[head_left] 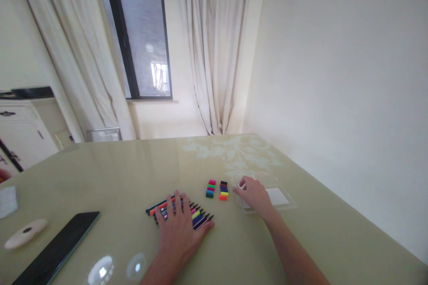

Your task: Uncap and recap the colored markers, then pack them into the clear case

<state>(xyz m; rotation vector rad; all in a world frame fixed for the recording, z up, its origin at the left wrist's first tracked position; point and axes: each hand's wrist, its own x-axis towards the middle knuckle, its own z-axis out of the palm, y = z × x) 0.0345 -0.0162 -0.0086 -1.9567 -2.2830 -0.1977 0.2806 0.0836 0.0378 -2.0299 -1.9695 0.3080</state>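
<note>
A row of capless felt-tip pens [197, 214] in several colours lies on the table, their dark tips pointing right. My left hand [177, 218] rests flat across them with its fingers spread. Just beyond, two short stacks of coloured pen caps, a left one [210, 189] and a right one [224, 191], sit side by side. My right hand [252, 193] is at the left part of a clear plastic case [290, 207], its fingers curled together. Whatever those fingers pinch is too small or hidden to name. A white card [277, 197] shows inside the case.
On the left of the greenish table [110, 173] lie a dark tablet [60, 249], a pale oval object [26, 234] and a white packet [8, 201]. Part of another person's hand [4, 174] shows at the left edge. A wall [341, 98] stands close along the right side.
</note>
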